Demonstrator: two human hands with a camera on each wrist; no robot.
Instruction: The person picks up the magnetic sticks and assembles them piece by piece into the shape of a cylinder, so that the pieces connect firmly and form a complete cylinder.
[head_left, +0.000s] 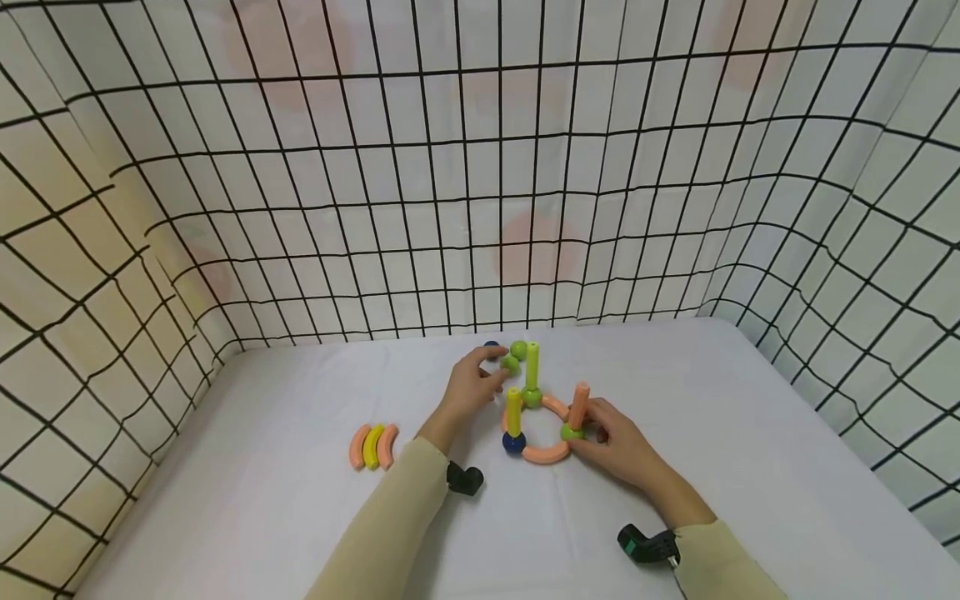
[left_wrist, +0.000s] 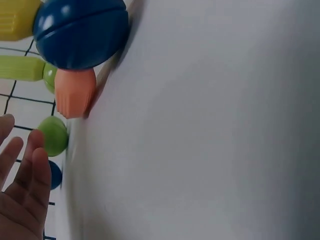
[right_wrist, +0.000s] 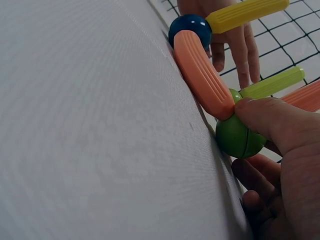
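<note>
My right hand (head_left: 621, 446) pinches a green ball (right_wrist: 241, 137) at the ring's right side, thumb along its top. An upright orange stick (head_left: 580, 406) stands in that ball. Curved orange pieces (head_left: 546, 454) join it to a dark blue ball (head_left: 513, 442) bearing a yellow stick (head_left: 513, 411) and to a rear green ball (head_left: 532, 397) bearing a light green stick (head_left: 532, 365). Behind the ring, my left hand (head_left: 467, 386) reaches with fingers extended and parted beside a loose green ball (head_left: 510, 365). Another green ball (head_left: 519, 349) and a partly hidden blue ball (head_left: 491, 344) lie just beyond.
To the left on the white tabletop (head_left: 285, 500), two curved orange pieces (head_left: 357, 447) flank a curved yellow piece (head_left: 372, 447). A black grid net (head_left: 420, 200) over white sheeting encloses the back and sides. Black devices (head_left: 465, 479) are strapped to both wrists.
</note>
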